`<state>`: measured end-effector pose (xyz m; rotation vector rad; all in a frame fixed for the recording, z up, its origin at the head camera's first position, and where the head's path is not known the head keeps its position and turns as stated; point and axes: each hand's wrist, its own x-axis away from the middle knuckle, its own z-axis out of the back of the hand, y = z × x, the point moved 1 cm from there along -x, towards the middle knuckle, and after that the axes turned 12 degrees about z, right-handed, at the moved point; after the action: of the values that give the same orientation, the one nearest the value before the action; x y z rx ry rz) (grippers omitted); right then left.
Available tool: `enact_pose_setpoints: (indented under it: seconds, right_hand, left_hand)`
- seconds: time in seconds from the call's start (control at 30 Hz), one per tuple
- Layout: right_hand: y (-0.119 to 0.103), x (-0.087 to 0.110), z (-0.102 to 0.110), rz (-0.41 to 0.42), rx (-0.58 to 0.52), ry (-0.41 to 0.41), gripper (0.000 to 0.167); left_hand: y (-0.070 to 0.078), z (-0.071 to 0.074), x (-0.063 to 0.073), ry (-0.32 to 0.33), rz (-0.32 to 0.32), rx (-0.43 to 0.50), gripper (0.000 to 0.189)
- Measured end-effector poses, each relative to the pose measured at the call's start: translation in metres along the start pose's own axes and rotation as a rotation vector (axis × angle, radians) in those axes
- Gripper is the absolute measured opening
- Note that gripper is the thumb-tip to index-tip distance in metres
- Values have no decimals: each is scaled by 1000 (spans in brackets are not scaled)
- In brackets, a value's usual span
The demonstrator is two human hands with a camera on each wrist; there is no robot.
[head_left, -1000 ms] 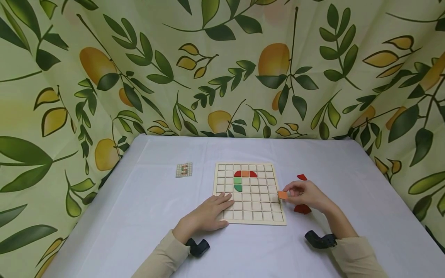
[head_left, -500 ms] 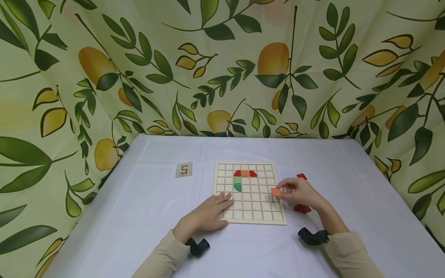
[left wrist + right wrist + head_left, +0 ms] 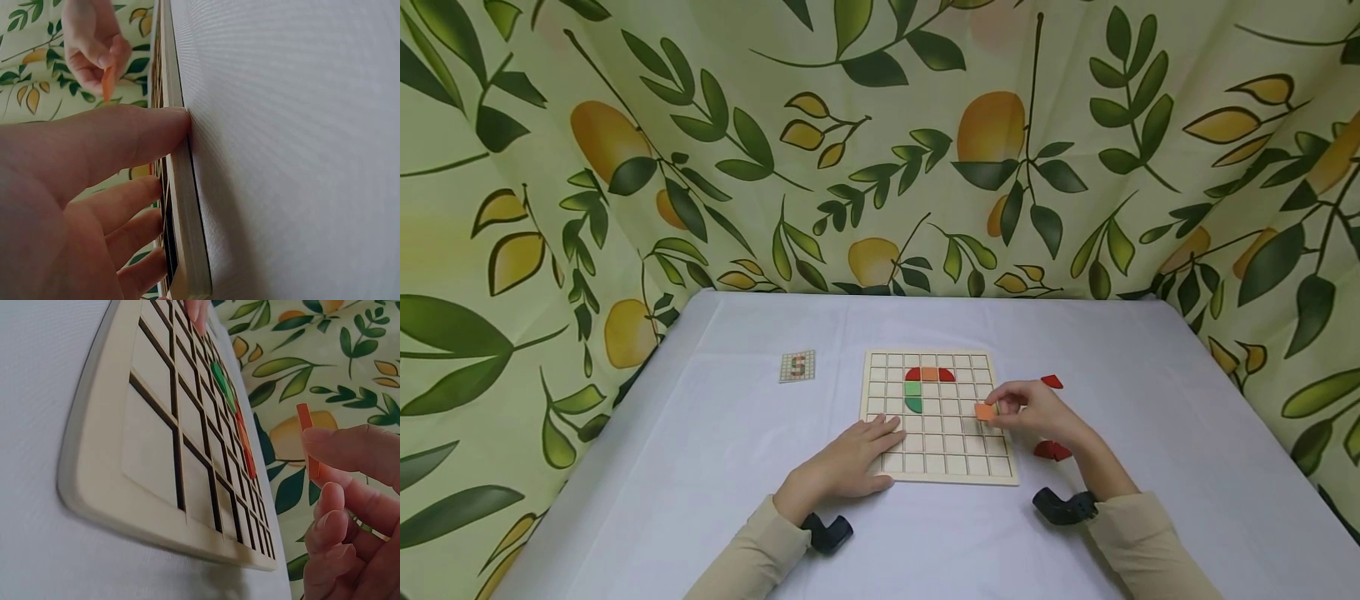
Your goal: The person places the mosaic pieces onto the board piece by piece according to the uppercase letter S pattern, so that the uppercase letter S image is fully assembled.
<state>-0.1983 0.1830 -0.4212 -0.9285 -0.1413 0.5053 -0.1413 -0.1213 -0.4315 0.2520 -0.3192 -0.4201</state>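
A wooden grid board (image 3: 942,454) lies on the white table. In its upper cells sit red quarter-round tiles (image 3: 947,376) with an orange square tile (image 3: 929,375) between them; below are a light green square tile (image 3: 912,389) and a green quarter-round tile (image 3: 913,405). My left hand (image 3: 850,458) rests on the board's lower left, fingers spread, thumb at the near edge in the left wrist view. My right hand (image 3: 1037,412) pinches another orange square tile (image 3: 984,412) between thumb and finger, held up over the board's right side; the right wrist view shows the tile edge-on.
A small pattern card (image 3: 797,367) lies left of the board. To the board's right are loose red tiles (image 3: 1052,451) near the right wrist and another red tile (image 3: 1052,382) beyond the hand. A leaf-and-fruit patterned curtain (image 3: 880,167) hangs behind the table.
My right hand has carried the orange square tile leftward, from the board's right edge to over its right-hand cells. My left hand has stayed in place.
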Motion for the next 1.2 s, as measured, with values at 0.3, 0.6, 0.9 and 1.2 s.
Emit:
enact_pose_setpoints:
  seconds: [0.3, 0.6, 0.9, 1.2]
  right_hand:
    - [1, -10, -9, 20, -5, -9, 27]
    - [-1, -16, -15, 21, -15, -17, 27]
    - [-4, -22, -22, 21, -71, -24, 28]
    - [-6, -29, -30, -2, -91, -9, 29]
  left_hand:
    - [1, 1, 0, -6, 3, -3, 63]
    - [2, 2, 1, -5, -3, -5, 63]
    - [2, 2, 1, -12, 5, 2, 63]
    - [2, 1, 2, -8, 7, -8, 63]
